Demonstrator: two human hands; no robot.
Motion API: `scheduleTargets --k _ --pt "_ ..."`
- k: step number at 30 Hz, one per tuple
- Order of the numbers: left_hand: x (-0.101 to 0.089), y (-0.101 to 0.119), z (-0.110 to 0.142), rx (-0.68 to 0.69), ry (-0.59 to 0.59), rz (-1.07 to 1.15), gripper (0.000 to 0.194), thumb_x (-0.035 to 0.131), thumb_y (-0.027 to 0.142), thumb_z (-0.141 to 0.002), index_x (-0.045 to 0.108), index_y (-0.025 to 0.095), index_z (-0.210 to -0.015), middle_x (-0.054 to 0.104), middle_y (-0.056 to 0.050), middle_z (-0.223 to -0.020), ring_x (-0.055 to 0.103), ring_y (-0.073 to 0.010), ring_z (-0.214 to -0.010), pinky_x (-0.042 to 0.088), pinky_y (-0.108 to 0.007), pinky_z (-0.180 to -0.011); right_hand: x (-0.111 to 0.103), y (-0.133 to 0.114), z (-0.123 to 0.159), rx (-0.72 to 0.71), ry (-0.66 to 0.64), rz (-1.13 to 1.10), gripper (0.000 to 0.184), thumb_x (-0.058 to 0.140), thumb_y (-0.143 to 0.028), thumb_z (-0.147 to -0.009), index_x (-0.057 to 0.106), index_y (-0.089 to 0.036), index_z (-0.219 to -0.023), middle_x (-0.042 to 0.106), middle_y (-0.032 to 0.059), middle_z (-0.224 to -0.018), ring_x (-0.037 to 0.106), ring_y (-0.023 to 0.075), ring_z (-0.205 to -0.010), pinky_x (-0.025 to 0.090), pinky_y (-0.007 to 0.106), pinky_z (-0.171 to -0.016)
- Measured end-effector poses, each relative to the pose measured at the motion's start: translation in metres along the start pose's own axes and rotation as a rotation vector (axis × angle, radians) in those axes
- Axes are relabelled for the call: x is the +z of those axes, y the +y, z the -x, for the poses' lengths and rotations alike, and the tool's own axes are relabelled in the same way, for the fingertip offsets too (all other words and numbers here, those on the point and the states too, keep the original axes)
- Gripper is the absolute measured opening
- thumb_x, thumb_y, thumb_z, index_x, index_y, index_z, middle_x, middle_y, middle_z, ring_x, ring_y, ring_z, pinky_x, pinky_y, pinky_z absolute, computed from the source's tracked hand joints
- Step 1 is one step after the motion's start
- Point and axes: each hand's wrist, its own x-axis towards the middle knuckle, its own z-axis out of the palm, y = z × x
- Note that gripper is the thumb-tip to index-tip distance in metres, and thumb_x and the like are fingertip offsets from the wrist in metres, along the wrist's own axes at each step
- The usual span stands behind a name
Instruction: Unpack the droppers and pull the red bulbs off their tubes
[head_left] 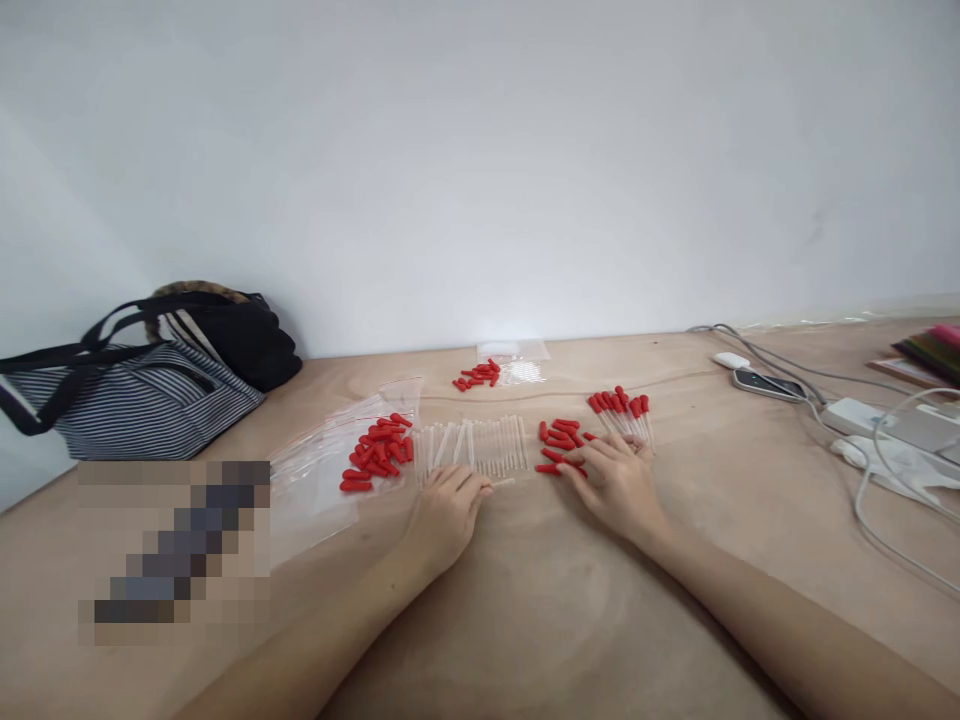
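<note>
My left hand [448, 515] rests low over the table, fingers closed, with a clear glass dropper tube [504, 484] sticking out past its fingertips. Just beyond it lies a row of similar glass tubes [491, 445]. My right hand [616, 488] reaches into a small pile of red rubber bulbs [561, 433], thumb and forefinger pinched on a bulb [576, 470] that they partly cover. Behind that hand, several droppers with red bulbs fitted [619, 402] lie fanned out; its fingers hide their lower ends.
More red bulbs [381, 447] lie on clear plastic bags [315, 490] at left. At the back are another small bulb pile [478, 376] and tubes on a bag [523, 370]. A striped bag [161, 400] stands far left; cables and a power strip [892, 432] lie right. A pixelated patch covers the lower left.
</note>
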Motion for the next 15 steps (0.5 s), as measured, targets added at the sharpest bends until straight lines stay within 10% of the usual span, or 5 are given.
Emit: scheduleTargets --k 7,15 --pt "-0.017 -0.007 -0.045 -0.51 -0.231 0.169 0.02 0.043 0.022 -0.084 0.062 0.018 -0.09 0.068 -0.001 -0.08 0.061 -0.0147 -0.069 0.045 -0.023 -0.062 0.013 0.03 -0.013 0.175 -0.024 0.077 0.03 0.043 -0.044 -0.084 0.068 -0.028 -0.083 0.066 0.0019 -0.079 0.052 0.0185 -0.081 0.021 0.037 -0.081" --pt "-0.004 -0.011 -0.087 -0.561 -0.361 -0.077 0.014 0.054 0.011 -0.069 0.066 0.01 -0.077 0.068 -0.015 -0.075 0.064 -0.0279 -0.078 0.046 -0.031 -0.064 -0.002 0.064 -0.019 0.413 -0.007 0.259 0.032 0.043 -0.041 -0.081 0.067 -0.021 -0.077 0.064 0.0059 -0.084 0.049 0.0215 -0.083 0.017 0.041 -0.081"
